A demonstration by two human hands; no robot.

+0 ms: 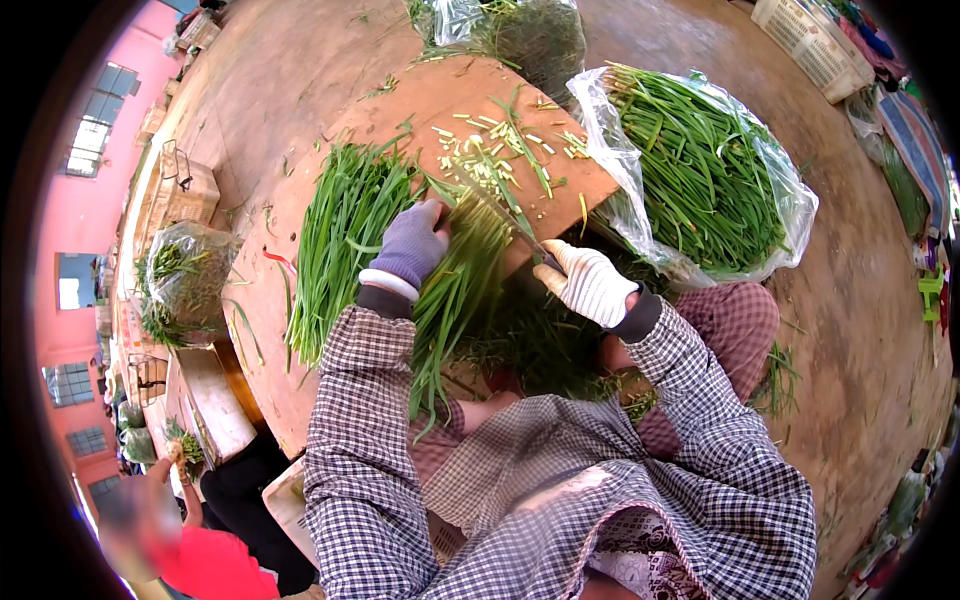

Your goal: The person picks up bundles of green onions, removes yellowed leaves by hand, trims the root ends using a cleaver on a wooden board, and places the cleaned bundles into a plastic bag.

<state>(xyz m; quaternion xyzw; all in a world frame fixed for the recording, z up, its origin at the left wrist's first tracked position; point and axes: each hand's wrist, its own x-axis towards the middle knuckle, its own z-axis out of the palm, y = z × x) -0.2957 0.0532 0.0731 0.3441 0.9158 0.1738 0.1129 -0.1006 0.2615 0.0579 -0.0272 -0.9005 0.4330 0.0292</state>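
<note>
My left hand (408,246), in a purple knit glove, is closed around a bunch of long green leafy stalks (462,262) that look like garlic chives. Their pale ends lie toward the middle of the round reddish-brown tabletop (390,105), and the leaves hang over its near edge, blurred. My right hand (592,284), in a white striped glove, grips the handle of a knife (522,234). Its blade points up and left, against or very close to the stalk ends. Pale cut-off ends (480,165) are scattered beyond. A larger pile of chives (345,225) lies left of my left hand.
An open clear bag of chives (695,165) stands at the right, against the table. Another bag of greens (535,40) is beyond the far edge. At the left are a bagged bundle (185,275) and a person in red (215,560). A pale crate (812,45) sits far right.
</note>
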